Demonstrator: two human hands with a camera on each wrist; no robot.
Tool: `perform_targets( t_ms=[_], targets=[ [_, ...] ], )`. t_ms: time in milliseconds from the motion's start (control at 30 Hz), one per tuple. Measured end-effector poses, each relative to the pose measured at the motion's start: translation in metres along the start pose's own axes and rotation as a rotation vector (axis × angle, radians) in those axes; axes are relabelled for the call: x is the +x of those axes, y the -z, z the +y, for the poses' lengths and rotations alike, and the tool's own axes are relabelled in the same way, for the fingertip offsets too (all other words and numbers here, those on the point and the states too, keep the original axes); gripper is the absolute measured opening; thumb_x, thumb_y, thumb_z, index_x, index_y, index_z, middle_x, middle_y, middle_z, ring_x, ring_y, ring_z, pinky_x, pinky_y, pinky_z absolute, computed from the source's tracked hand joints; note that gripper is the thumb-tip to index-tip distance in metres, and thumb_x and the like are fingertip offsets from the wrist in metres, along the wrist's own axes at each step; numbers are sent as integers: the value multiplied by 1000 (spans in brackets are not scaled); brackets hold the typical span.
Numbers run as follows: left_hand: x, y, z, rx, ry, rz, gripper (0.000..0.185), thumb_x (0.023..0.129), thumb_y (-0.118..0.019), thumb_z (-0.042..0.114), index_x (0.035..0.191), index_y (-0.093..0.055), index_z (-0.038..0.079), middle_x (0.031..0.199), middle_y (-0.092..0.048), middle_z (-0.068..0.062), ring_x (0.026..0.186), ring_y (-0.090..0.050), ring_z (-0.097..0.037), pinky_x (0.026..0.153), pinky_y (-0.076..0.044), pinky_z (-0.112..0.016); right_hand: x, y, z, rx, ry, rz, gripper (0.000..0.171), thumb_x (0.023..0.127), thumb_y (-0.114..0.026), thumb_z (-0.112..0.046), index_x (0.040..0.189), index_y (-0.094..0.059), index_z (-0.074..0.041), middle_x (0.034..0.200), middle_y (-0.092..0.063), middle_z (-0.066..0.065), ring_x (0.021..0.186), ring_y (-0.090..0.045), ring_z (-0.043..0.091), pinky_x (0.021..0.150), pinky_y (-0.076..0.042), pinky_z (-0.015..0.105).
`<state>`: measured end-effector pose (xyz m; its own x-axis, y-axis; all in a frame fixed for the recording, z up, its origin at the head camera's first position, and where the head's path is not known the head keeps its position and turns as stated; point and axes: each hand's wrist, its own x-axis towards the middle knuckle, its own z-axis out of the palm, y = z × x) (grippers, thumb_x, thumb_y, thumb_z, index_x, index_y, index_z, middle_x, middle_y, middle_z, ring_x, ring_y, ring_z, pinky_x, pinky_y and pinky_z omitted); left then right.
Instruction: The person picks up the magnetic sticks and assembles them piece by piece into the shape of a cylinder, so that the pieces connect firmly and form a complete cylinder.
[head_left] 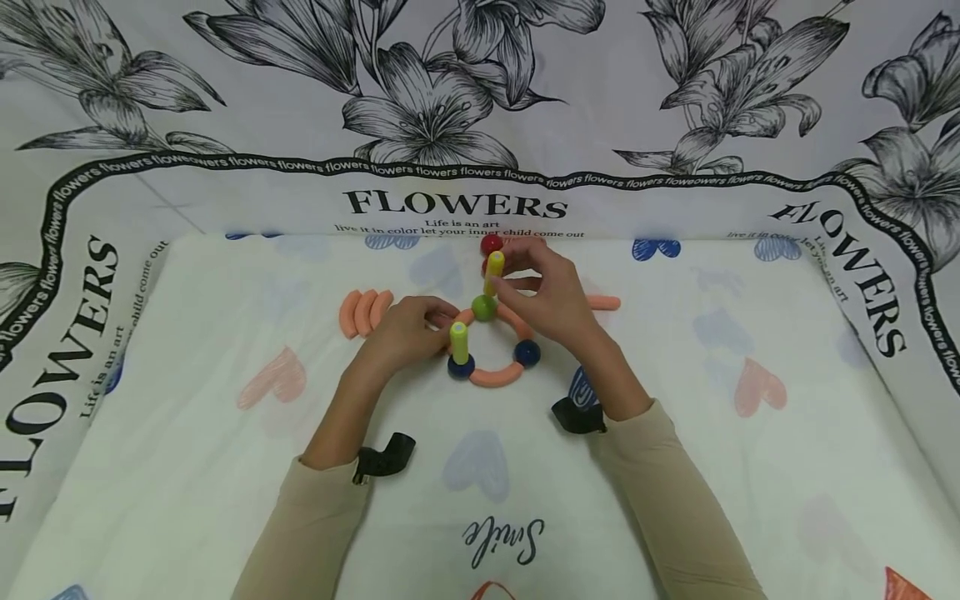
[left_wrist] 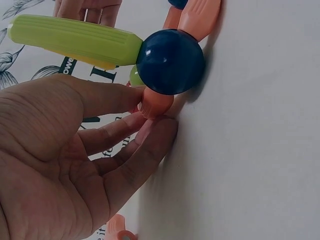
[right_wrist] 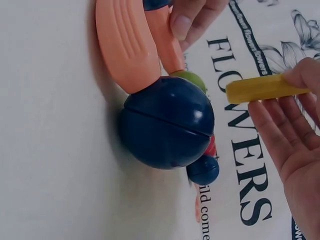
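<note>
Right hand (head_left: 551,300) pinches a yellow stick (head_left: 493,272) upright on the green ball (head_left: 483,307); left hand (head_left: 408,329) pinches the orange curved piece (left_wrist: 155,102) beside the navy ball (head_left: 461,366) on the white cloth (head_left: 750,467).

Two yellow-green sticks (head_left: 459,341), two dark blue balls (head_left: 527,353), one green ball (head_left: 483,308), one red ball (head_left: 491,244)

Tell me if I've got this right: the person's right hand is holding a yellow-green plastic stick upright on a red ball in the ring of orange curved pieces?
Not quite. The ball under the yellow-green plastic stick is green, not red. The right hand does hold that stick upright on it, in the ring of orange curved pieces. The head view shows this; a red ball lies behind.
</note>
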<state>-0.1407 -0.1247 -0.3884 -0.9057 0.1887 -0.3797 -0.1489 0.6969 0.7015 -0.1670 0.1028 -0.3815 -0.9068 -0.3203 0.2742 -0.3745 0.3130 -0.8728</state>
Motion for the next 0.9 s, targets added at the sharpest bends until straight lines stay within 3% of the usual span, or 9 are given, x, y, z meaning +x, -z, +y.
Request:
perform_targets(
  t_ms=[300,900],
  targets=[
    [0,-1,-1,-22,0,-6,35,97,-69,22,130,-73,11,115,-75,-9,100,-66,-22,83,-52,-31,-2,-3,-3,10,-59,-68,34,97,-76,-9,128,-63,-6,124,-70,10,116,-73,24,95,-62,32],
    [-2,-2,-1,-30,-14,-4,34,98,-69,22,129,-73,10,113,-76,-9,97,-66,-22,81,-51,-29,-4,-5,-2,9,-63,-68,35,96,-76,-6,128,-64,-4,123,-70,12,116,-72,25,96,-62,34]
  ],
)
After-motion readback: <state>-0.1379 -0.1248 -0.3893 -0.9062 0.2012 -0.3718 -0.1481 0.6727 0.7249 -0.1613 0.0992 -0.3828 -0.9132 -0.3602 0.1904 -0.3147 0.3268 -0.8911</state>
